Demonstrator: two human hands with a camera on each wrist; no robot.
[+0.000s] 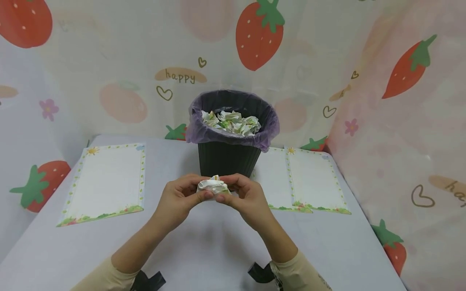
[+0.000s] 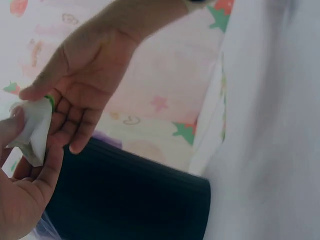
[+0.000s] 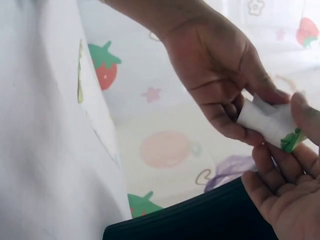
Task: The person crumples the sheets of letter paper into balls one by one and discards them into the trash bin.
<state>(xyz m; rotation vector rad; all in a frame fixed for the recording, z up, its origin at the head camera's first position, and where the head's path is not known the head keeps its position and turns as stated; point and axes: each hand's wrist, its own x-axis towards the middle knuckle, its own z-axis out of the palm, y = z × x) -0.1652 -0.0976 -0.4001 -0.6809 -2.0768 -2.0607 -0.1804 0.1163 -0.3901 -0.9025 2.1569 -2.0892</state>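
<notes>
Your left hand (image 1: 174,198) and right hand (image 1: 253,200) both pinch the crumpled paper (image 1: 212,186), thumbs near side, fingers clamped on it. Paper's above the table (image 1: 204,254), near side of the black bin (image 1: 227,159). Bordered sheet (image 1: 109,182) left, overlapping sheets (image 1: 316,182) right.

The head view looks forward and down across that table (image 1: 196,250); close, tilted wrist views share the paper (image 2: 37,120).

Light: soft, even, a little dim for you
Table (image 1: 204,262): you have faint, soft-edged shadows
Wrist views: slightly blurred
</notes>
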